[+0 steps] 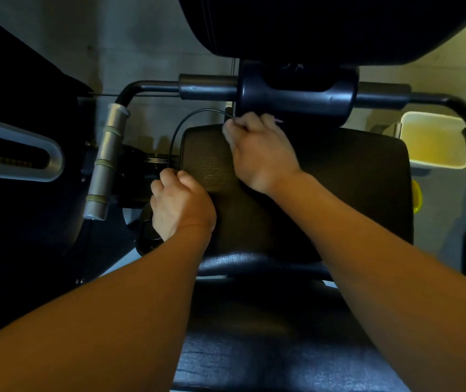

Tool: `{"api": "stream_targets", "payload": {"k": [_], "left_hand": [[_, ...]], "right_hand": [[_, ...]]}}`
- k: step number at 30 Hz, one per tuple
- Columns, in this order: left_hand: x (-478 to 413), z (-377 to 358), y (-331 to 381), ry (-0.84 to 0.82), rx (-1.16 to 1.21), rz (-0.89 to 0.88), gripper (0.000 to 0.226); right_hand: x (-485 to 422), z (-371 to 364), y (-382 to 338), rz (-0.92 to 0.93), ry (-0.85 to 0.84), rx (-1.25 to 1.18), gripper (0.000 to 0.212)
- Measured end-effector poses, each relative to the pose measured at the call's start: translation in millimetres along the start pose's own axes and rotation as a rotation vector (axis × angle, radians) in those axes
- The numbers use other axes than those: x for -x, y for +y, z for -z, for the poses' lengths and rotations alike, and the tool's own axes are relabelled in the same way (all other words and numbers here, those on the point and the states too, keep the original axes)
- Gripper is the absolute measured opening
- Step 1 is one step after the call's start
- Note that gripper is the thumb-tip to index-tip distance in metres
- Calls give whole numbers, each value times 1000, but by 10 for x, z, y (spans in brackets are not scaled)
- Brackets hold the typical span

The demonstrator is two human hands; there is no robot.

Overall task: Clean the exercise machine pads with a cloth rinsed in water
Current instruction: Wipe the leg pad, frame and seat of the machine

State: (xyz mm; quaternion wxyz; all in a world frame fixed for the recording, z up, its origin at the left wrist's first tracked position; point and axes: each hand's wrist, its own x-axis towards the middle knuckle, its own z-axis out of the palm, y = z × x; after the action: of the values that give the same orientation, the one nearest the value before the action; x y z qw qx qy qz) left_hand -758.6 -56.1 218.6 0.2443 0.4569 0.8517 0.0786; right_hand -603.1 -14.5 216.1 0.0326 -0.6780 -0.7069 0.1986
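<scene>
Currently my right hand (257,154) grips the cloth (227,134) at the back pad's (339,179) top-left corner. My left hand (181,205), fingers curled, holds the pad's left edge. Hazard: wiping outward could snag the thin cable (173,142) just beside the cloth.

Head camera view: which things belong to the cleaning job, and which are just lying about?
In the job: cloth in the right hand; black pad, gripped at its edge by the left hand; white tub, probably rinse water.
Just there: grey handle; yellow knob.
</scene>
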Motion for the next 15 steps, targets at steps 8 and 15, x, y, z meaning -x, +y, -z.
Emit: {"api": "stream_targets", "payload": {"k": [8, 15], "left_hand": [[-9, -31, -35, 18, -32, -38, 45], [-4, -2, -29, 18, -51, -49, 45]], "right_hand": [[202, 280, 611, -23, -88, 37, 48], [585, 271, 348, 75, -108, -37, 40]]}}
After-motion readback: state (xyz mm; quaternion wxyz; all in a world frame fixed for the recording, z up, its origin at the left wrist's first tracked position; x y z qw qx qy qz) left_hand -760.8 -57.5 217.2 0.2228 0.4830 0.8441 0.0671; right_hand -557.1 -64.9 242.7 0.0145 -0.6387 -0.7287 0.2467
